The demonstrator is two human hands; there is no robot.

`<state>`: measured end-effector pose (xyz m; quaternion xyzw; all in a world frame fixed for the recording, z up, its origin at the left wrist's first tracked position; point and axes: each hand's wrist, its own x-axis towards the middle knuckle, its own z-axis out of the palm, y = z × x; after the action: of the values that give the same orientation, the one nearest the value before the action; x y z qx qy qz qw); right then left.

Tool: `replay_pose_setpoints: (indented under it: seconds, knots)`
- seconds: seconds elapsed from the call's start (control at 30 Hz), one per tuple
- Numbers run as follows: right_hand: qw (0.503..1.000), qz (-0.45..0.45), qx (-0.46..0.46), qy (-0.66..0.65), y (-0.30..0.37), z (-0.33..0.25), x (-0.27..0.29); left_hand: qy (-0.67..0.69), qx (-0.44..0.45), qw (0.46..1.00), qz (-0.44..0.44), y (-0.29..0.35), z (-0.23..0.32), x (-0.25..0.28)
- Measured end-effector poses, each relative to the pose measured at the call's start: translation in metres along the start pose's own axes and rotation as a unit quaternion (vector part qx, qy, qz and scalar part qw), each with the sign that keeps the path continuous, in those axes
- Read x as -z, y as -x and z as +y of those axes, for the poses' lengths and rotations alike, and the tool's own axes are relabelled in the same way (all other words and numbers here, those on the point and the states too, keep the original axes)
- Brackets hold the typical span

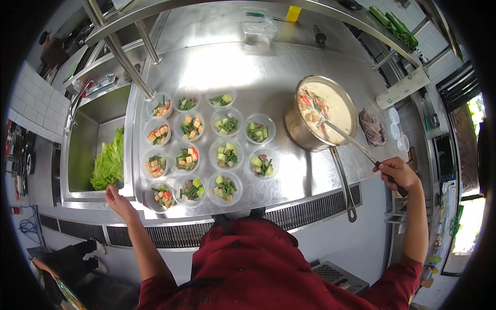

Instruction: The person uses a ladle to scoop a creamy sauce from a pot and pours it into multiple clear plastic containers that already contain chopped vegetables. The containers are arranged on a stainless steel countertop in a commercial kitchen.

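My right hand (399,174) is closed around the black handle of a metal ladle (353,140). The ladle's far end dips into a creamy pale soup (330,111) with red and green pieces, so its bowl is mostly hidden. That soup fills a large steel saucepan (295,126), whose long handle (343,181) points toward me past the counter's edge. By the sink's near right corner, my left hand (120,202) has its fingers curled together, with nothing visible in them. Several clear plastic bowls (226,188) of chopped vegetables stand in rows between my hands; the left ones also hold tofu-like cubes (157,166).
Leafy lettuce (109,160) lies in the steel sink (72,194) at left. Right of the saucepan are a bag of purplish food (372,127), a plastic-wrap roll (403,89) and small white containers (395,130). A clear tub (259,31) sits at the back beneath an overhead shelf (196,8).
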<state>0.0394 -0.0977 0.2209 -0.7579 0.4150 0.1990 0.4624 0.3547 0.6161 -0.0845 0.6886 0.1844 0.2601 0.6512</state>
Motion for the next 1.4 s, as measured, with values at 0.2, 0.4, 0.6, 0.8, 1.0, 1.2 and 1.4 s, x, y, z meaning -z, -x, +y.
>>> replay_pose_setpoints:
  seconds: [0.2,0.4,0.6,0.8,1.0,1.2,1.4]
  knots:
    - [0.999,0.042,0.000,-0.021,0.012,0.013,-0.013,0.001,-0.018,0.999,-0.030,0.003,0.023,-0.023]
    - [0.985,0.159,0.010,0.065,0.028,0.006,-0.048,0.026,-0.049,0.997,-0.057,0.003,0.032,-0.036]
    - [0.971,0.215,0.033,0.101,0.031,0.011,-0.059,-0.022,-0.023,0.998,-0.057,0.009,0.048,-0.056]
    - [0.982,0.186,0.008,0.024,0.031,0.015,-0.057,-0.020,-0.030,0.997,-0.064,0.016,0.058,-0.070]
    - [0.988,0.156,0.005,-0.018,0.035,0.014,-0.053,-0.022,-0.035,0.997,-0.069,0.017,0.057,-0.072]
    - [0.991,0.117,0.000,-0.064,0.048,0.013,-0.050,-0.007,-0.021,0.998,-0.066,0.021,0.061,-0.076]
    - [0.991,0.128,0.019,-0.032,0.054,0.017,-0.072,-0.036,-0.023,0.997,-0.067,0.025,0.066,-0.082]
